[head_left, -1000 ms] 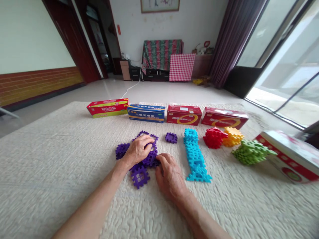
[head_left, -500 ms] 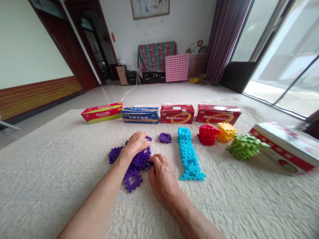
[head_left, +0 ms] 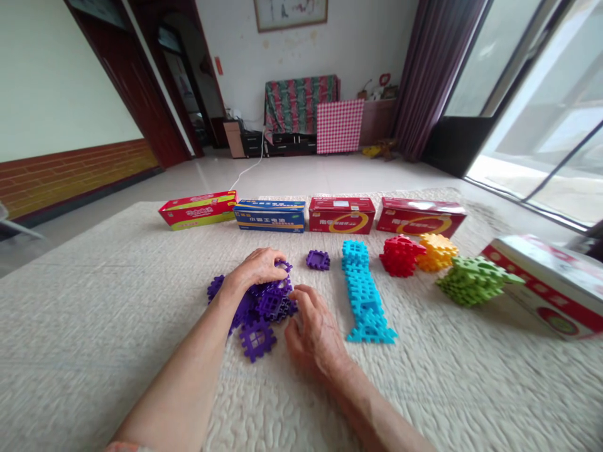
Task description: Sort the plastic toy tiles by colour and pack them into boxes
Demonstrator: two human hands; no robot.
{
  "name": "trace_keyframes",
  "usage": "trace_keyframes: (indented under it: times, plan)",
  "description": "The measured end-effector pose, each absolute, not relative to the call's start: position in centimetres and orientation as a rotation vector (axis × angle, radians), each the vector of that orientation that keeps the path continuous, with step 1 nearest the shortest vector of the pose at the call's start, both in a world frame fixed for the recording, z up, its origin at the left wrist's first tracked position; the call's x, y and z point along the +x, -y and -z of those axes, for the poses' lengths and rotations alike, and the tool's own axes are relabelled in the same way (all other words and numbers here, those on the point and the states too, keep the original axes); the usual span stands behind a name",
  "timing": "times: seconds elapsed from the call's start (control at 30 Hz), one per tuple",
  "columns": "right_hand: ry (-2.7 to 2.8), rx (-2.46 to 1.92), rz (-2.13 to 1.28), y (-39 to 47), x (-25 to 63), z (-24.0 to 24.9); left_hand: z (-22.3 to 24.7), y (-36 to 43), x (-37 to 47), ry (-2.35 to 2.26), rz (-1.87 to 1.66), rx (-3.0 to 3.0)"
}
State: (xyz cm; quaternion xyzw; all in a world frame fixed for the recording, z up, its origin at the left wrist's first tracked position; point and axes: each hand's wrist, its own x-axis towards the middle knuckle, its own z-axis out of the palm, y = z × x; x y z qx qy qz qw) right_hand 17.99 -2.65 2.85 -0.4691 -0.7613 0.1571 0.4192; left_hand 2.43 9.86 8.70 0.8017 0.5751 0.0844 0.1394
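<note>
Purple interlocking pieces (head_left: 257, 342) lie heaped on the quilted mat (head_left: 117, 301). My left hand (head_left: 262, 267) reaches over the heap's far side, its fingers closed on a purple piece (head_left: 283, 266). At the heap's right edge is my right hand (head_left: 313, 323), with its fingertips touching a piece there; the fingers are bent and apart from the thumb. One separate purple piece (head_left: 318, 260) lies beyond the hands. A row of overlapping light blue pieces (head_left: 365, 292) lies to the right.
Red (head_left: 400, 255), yellow (head_left: 437, 252) and green (head_left: 473, 280) stacks stand at right. A white and red box (head_left: 551, 285) is beside the green one. Along the back are a red-green box (head_left: 200, 210), a blue box (head_left: 270, 216) and two red boxes (head_left: 342, 215).
The view has shifted slightly, moving the scene. My right hand's fingers have drawn back a little from the heap's edge, showing more of the pieces there. My left hand stays over the heap.
</note>
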Motion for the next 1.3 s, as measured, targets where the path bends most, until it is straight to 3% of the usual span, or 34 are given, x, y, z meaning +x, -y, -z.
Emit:
trace_keyframes:
  times: [0.2, 0.4, 0.53, 0.7, 0.9, 1.3]
  plan:
    - [2.166, -1.175, -0.386, 3.1, 17.9, -3.6, -9.4, -9.5, 2.3, -1.546, -0.311, 2.294]
    - [2.087, -1.187, -0.409, 2.8, 18.1, -3.2, -9.6, -10.2, -0.7, -1.862, -0.641, 2.268]
    - [2.055, -1.168, -0.409, 2.9, 18.1, -3.1, -8.3, -10.1, -5.6, -1.807, -0.554, 2.172]
    - [2.008, -1.146, -0.391, 2.8, 18.0, -3.0, -5.4, -9.2, -8.9, -1.774, -0.75, 1.955]
    - [1.919, -1.068, -0.418, 2.5, 18.2, -3.1, -4.6, -8.1, -6.6, -1.604, -0.948, 1.784]
    - [1.792, -1.136, -0.463, 2.4, 18.2, -3.4, -8.4, -6.5, -1.8, -1.472, -1.18, 1.008]
